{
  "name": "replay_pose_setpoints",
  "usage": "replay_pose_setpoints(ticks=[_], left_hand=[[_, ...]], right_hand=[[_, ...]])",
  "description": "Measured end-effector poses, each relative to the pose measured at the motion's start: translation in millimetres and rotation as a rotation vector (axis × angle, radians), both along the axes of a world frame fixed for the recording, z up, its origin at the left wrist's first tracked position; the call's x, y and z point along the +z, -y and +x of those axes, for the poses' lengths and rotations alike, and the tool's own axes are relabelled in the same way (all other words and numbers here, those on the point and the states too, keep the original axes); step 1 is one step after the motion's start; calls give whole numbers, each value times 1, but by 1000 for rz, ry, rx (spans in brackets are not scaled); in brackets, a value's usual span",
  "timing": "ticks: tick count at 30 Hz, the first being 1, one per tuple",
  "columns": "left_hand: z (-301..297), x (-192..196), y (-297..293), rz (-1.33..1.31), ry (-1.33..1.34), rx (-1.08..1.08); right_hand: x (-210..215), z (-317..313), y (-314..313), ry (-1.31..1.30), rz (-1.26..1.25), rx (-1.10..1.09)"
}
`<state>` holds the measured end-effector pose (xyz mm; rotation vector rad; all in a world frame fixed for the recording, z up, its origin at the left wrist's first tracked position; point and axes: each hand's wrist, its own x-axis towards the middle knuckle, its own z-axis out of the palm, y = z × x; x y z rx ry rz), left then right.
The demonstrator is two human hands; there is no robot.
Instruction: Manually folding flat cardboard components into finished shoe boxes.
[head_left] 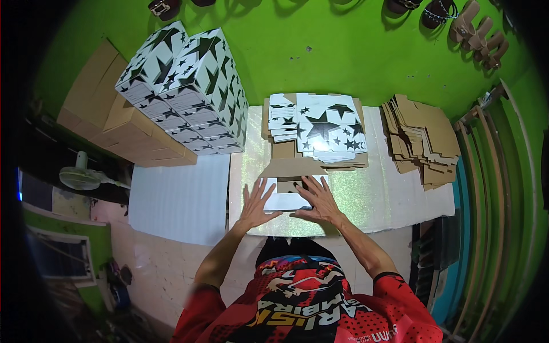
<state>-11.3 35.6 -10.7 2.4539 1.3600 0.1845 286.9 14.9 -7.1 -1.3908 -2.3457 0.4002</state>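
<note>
A small cardboard box [285, 202], white on its near part and brown inside, lies at the near edge of the table, with a brown flap [294, 167] raised at its far side. My left hand [255, 204] rests on its left end with the fingers spread. On the right end lies my right hand [321, 203], also spread, its thumb near the front edge. Neither hand is wrapped around anything. Just beyond the box is a stack of flat white cartons with black stars [329, 126].
Flat brown cardboard blanks [423, 131] are piled at the table's right. At the left stand stacked star-printed boxes [203, 94] and brown boxes [146, 137], behind a white surface [177, 197]. A fan [83, 174] is farther left. Wooden rails [486, 166] run along the right; sandals [472, 28] hang on the green wall.
</note>
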Motion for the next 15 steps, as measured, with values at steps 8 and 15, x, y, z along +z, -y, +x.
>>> replay_pose_setpoints(ticks=[8,15], left_hand=[[-9,-9,-28,-128,444,295],[-6,-7,-41,-241,442,296]], right_hand=[[5,21,-22,-332,-133,-410],[11,23,-32,-249,-167,-343]])
